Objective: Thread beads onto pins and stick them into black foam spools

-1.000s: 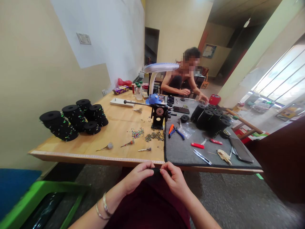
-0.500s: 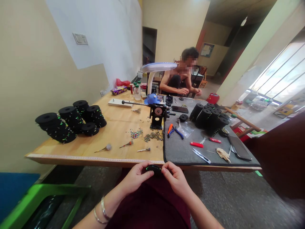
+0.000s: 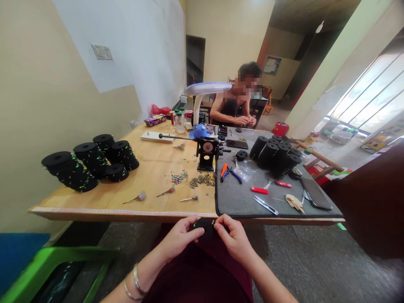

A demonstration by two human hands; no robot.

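My left hand grips a round black foam spool just below the table's front edge, thumb on its flat face. A bit of bright green shows on the spool's left rim. At the right rim, my right hand is closed in a pinch beside a tiny pale piece; what the fingertips hold is too small to make out. Stacks of similar black spools with green and yellow bits round their sides stand at the left of the table.
Small beads, metal bits and fine brushes lie ahead. On the grey mat are pliers, snips and more spools. Behind a black winding device and lamp, another person sits.
The spool has tilted, so its flat face now shows more toward me. The pale piece at its right rim shows more clearly. Across the table, the other person's hands have come together.
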